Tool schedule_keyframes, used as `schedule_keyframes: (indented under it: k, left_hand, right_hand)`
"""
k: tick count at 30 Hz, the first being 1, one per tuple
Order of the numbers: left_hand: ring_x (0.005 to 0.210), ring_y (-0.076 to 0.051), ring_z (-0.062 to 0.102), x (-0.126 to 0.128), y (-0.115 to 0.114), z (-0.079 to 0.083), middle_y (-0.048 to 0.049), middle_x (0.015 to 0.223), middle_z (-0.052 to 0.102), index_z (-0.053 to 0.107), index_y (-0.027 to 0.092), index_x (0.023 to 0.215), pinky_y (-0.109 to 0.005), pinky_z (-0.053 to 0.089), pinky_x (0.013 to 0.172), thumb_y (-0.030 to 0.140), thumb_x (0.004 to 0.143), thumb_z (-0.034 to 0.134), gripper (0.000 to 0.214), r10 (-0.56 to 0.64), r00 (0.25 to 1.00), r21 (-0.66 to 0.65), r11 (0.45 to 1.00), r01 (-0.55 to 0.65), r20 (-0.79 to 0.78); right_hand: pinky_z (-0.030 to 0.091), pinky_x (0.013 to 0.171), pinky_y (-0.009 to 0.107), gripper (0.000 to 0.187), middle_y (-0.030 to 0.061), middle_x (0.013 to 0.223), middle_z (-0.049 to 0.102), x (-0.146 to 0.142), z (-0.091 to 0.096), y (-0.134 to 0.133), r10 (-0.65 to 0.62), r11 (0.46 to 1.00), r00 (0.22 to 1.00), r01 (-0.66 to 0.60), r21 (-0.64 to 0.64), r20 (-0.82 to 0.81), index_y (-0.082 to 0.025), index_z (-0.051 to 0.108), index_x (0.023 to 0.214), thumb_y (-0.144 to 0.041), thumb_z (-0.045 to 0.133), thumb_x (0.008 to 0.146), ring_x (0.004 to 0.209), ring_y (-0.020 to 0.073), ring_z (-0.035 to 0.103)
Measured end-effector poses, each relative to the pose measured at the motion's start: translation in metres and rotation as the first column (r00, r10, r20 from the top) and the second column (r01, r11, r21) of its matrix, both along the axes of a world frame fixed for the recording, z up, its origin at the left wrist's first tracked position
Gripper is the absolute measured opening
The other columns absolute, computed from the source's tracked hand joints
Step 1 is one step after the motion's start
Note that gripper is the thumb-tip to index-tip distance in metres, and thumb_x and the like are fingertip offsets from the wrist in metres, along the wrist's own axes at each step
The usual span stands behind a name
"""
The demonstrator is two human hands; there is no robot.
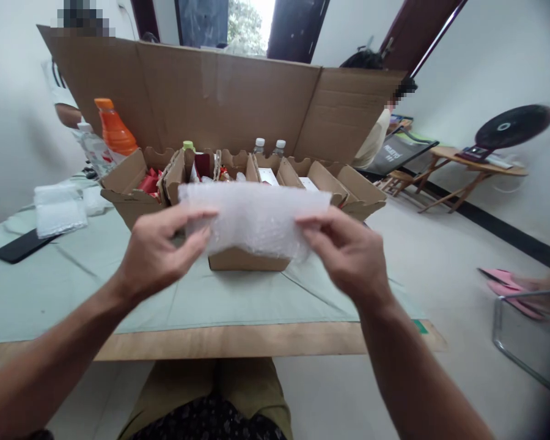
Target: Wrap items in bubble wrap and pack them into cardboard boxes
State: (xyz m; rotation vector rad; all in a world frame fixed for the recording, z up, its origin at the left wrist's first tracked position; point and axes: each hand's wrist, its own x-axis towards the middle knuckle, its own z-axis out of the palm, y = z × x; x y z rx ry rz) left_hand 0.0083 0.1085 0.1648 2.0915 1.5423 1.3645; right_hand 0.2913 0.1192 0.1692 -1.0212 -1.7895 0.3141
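A sheet of bubble wrap [256, 220] is stretched between my two hands above the cloth-covered table. My left hand [165, 244] pinches its left end between thumb and fingers. At the opposite end, my right hand [348, 250] grips it the same way. Just behind the wrap stands a row of open cardboard boxes [362, 190], partly covered by it. Red packets [151, 182] show in the leftmost box, and white boxes [268, 176] sit in others further right.
A tall cardboard panel [229, 91] rises behind the boxes. Left of them stand an orange bottle [117, 131] and a clear bottle [94, 150]. Folded bubble wrap bags [60, 208] lie over a black phone-like slab [21, 246]. A fan [513, 126] stands on a small wooden table; people are nearby.
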Motion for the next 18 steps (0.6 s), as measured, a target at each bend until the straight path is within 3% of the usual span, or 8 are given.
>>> schedule_keyframes:
  k: [3, 4, 6, 8, 9, 14, 16, 18]
  left_hand:
    - [0.073, -0.018, 0.066, 0.014, 0.051, 0.037, -0.0024, 0.075, 0.068, 0.079, 0.016, 0.098, -0.026, 0.052, 0.064, 0.041, 0.083, 0.063, 0.033, -0.067, 0.997, -0.315, 0.948, 0.056, -0.025]
    - [0.069, -0.018, 0.065, 0.017, 0.068, 0.044, -0.0027, 0.072, 0.067, 0.079, 0.014, 0.093, -0.026, 0.050, 0.062, 0.041, 0.081, 0.064, 0.032, -0.124, 0.992, -0.442, 0.891, 0.105, -0.015]
    - [0.063, -0.017, 0.062, 0.021, 0.098, 0.051, -0.0050, 0.069, 0.068, 0.076, 0.012, 0.084, -0.026, 0.049, 0.059, 0.039, 0.075, 0.070, 0.029, -0.201, 0.978, -0.634, 0.750, 0.190, 0.055]
    - [0.060, -0.017, 0.062, 0.022, 0.121, 0.051, -0.0081, 0.069, 0.069, 0.073, 0.011, 0.078, -0.028, 0.050, 0.057, 0.036, 0.068, 0.074, 0.027, -0.200, 0.972, -0.725, 0.651, 0.224, 0.121]
    - [0.060, -0.018, 0.062, 0.022, 0.130, 0.050, -0.0091, 0.070, 0.070, 0.073, 0.011, 0.075, -0.029, 0.050, 0.058, 0.035, 0.066, 0.075, 0.026, -0.182, 0.974, -0.743, 0.632, 0.220, 0.133]
    - [0.056, -0.015, 0.055, 0.018, 0.149, 0.033, -0.0025, 0.066, 0.064, 0.078, 0.016, 0.085, -0.028, 0.044, 0.055, 0.037, 0.070, 0.073, 0.027, -0.232, 0.972, -0.759, 0.637, 0.134, -0.024]
    - [0.053, -0.014, 0.051, 0.021, 0.151, 0.023, 0.0006, 0.061, 0.060, 0.079, 0.019, 0.086, -0.027, 0.041, 0.054, 0.035, 0.070, 0.071, 0.024, -0.336, 0.930, -0.768, 0.632, 0.104, -0.151]
    - [0.055, -0.014, 0.053, 0.027, 0.154, 0.014, 0.0010, 0.061, 0.062, 0.079, 0.020, 0.080, -0.026, 0.041, 0.056, 0.031, 0.068, 0.070, 0.019, -0.454, 0.853, -0.759, 0.641, 0.111, -0.259]
  right_hand:
    - [0.041, 0.050, 0.020, 0.010, -0.0032, 0.070, 0.066, 0.013, 0.028, 0.058, 0.105, 0.955, 0.994, -0.100, -0.278, 0.002, -0.019, 0.076, 0.086, -0.027, 0.070, 0.086, 0.058, 0.0093, 0.053]
    - [0.036, 0.046, 0.020, 0.011, -0.0039, 0.064, 0.062, 0.016, 0.032, 0.076, 0.138, 0.900, 0.990, -0.114, -0.421, 0.027, -0.018, 0.074, 0.080, -0.028, 0.071, 0.084, 0.052, 0.0082, 0.049]
    - [0.030, 0.040, 0.021, 0.015, -0.0047, 0.053, 0.054, 0.019, 0.037, 0.106, 0.190, 0.740, 0.976, -0.073, -0.669, 0.104, -0.018, 0.072, 0.072, -0.030, 0.074, 0.082, 0.044, 0.0076, 0.042]
    - [0.028, 0.039, 0.021, 0.017, -0.0048, 0.047, 0.050, 0.018, 0.040, 0.127, 0.215, 0.616, 0.959, 0.015, -0.787, 0.187, -0.020, 0.071, 0.069, -0.031, 0.077, 0.081, 0.040, 0.0085, 0.041]
    - [0.029, 0.039, 0.022, 0.019, -0.0047, 0.046, 0.049, 0.017, 0.041, 0.133, 0.218, 0.591, 0.952, 0.047, -0.806, 0.216, -0.020, 0.070, 0.068, -0.032, 0.078, 0.080, 0.040, 0.0090, 0.042]
    - [0.032, 0.043, 0.022, 0.012, -0.0028, 0.052, 0.056, 0.015, 0.038, 0.145, 0.285, 0.566, 0.905, 0.107, -0.818, 0.316, -0.021, 0.072, 0.075, -0.030, 0.078, 0.079, 0.045, 0.0102, 0.046]
    - [0.031, 0.043, 0.023, 0.005, -0.0034, 0.054, 0.057, 0.014, 0.031, 0.145, 0.332, 0.562, 0.856, 0.158, -0.812, 0.397, -0.020, 0.074, 0.081, -0.024, 0.075, 0.077, 0.045, 0.0098, 0.045]
    - [0.031, 0.044, 0.023, 0.009, -0.0035, 0.059, 0.061, 0.011, 0.023, 0.144, 0.363, 0.605, 0.774, 0.228, -0.763, 0.519, -0.021, 0.075, 0.084, -0.020, 0.073, 0.076, 0.047, 0.0097, 0.047]
